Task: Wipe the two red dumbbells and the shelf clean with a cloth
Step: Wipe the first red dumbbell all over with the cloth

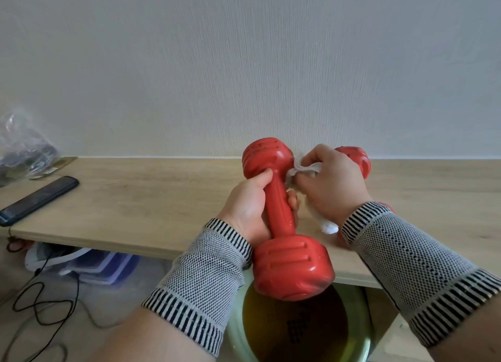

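My left hand (248, 207) grips the handle of a red dumbbell (284, 226), lifted above the wooden shelf (135, 199) with its near head over the shelf's front edge. My right hand (330, 185) holds a white cloth (303, 169) against the far head of that dumbbell; a tail of the cloth hangs below my wrist. The second red dumbbell (357, 159) lies on the shelf by the wall, mostly hidden behind my right hand.
A dark phone (38, 200) lies on the shelf's left part, with a clear plastic bag (24, 150) behind it. Below the shelf stand a green basin (298, 332) and plastic containers (103, 266); black cables (40, 302) trail on the floor.
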`<state>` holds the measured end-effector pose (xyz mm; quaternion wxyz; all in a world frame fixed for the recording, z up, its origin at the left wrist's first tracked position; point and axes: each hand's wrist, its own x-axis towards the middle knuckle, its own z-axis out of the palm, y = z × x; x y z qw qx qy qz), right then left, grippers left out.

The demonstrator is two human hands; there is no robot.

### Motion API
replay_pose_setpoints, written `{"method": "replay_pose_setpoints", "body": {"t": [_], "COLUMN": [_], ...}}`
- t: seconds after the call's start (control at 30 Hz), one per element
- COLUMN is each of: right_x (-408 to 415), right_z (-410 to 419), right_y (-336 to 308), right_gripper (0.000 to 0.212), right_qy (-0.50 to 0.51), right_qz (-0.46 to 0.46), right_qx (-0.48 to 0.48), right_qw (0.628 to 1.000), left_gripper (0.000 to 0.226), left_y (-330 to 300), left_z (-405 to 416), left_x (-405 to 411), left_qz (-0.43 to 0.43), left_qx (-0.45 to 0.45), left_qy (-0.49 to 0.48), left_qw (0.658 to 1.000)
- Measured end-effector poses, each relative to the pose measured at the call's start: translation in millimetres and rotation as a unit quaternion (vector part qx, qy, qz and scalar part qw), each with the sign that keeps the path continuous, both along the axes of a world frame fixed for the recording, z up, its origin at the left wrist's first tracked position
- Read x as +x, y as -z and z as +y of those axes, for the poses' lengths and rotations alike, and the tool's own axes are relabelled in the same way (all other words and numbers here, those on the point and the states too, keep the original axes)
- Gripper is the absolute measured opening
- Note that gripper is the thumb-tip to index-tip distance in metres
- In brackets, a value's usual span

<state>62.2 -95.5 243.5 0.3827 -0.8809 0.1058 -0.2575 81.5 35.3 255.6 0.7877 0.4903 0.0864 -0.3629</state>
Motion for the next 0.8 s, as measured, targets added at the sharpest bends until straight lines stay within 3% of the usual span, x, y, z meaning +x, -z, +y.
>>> {"method": "replay_pose_setpoints", "body": {"t": [0.13, 0.27, 0.5, 0.8], "right_x": [-1, -3, -7, -10], "right_z": [-4, 2, 4, 17], "right_y": [0, -10, -21, -16], "right_gripper": [0.010, 0.015, 0.017, 0.028], "right_qy": [0.008, -0.015, -0.047, -0.051], "right_qz": [-0.020, -0.061, -0.116, -0.224], "right_qx": [-0.004, 0.011, 0.027, -0.108], "right_qw": [1.000, 0.998, 0.992, 0.967], "left_gripper": [0.033, 0.030, 0.029, 0.026], "left_y": [-4, -6, 0, -5], "left_z": [4, 3, 8, 3], "left_x": [-2, -2, -3, -10], "left_qz": [-0.032, -0.043, -0.132, -0.240], "left_qx": [0.005, -0.008, 0.034, 0.067], "left_qy": [0.026, -0.011, -0.028, -0.088], "left_qw": [0.999, 0.999, 0.990, 0.964]}}
